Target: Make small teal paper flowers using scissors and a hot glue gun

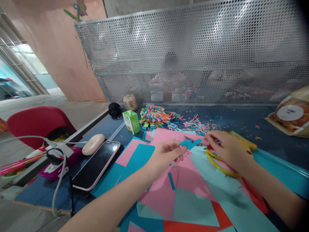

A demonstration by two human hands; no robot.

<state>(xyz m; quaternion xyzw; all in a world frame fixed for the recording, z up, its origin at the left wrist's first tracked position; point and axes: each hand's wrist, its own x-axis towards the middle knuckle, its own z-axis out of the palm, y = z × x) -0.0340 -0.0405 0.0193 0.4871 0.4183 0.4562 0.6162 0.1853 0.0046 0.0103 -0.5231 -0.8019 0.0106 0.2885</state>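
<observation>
A perforated metal screen spans the room behind a dark blue tabletop. Clock reference, from where I stand: the blue paper piece is the centre; 12 o'clock points towards the screen.

Far left, between 9 and 10 o'clock: a red chair. At 9: a pale rounded case. Between 8 and 9: a dark-screened phone. At 10: a green carton, then a heap of cut paper.

Between 8 and 9, close in: the left hand, fingers pinching the blue paper piece against the thumb, above pink sheets.

Caution: excess pinch pressure could crease or tear the piece; a slackened pinch could drop it among scraps. A slip of the right hand could bring the scissors against the left fingers.

Appearance: bright blue, small, narrow, with a fringed left portion and a plain strip extending to 3 o'clock.

At 3: the right hand, fingers curled; I cannot tell whether they grip anything. At 4: the yellow-handled scissors; blades unclear. Between 2 and 3, far right: a bag of food.
</observation>
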